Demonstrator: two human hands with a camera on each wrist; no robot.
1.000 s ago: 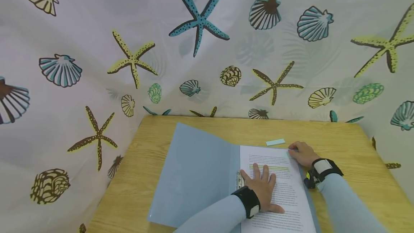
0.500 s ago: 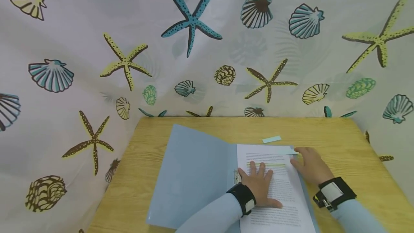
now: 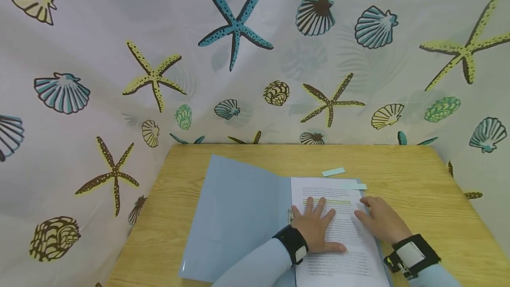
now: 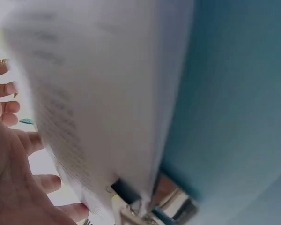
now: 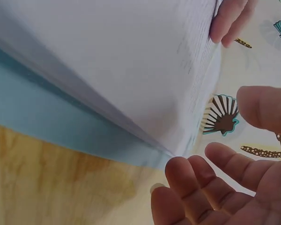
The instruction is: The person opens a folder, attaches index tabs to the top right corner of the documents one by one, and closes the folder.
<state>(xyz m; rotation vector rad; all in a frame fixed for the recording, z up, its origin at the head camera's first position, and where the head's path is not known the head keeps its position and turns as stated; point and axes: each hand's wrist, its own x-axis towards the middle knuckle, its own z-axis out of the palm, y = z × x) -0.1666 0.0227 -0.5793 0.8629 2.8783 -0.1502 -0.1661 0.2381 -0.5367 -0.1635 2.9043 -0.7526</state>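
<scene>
A blue-grey ring folder [image 3: 235, 220] lies open, with a stack of printed paper [image 3: 338, 260] on its right side. One line near the top of the page has a yellow highlight [image 3: 342, 202]. My left hand [image 3: 314, 229] rests flat on the page, fingers spread, beside the metal ring clip [image 4: 136, 206]. A pale blue sticky tab [image 3: 356, 186] lies across the page's top right corner and juts past the edge. Just below that tab, my right hand [image 3: 382, 219] is at the page's right edge, fingers loosely bent with nothing between them.
Another pale blue strip [image 3: 333, 172] lies on the wooden table [image 3: 414, 167] behind the folder. A white cloth [image 3: 255, 114] printed with starfish and shells hangs around the table's back and sides.
My right hand has let go of the sticky tab and drawn down a little along the page edge. The tab now sticks out at the corner. My left hand stays on the page.
</scene>
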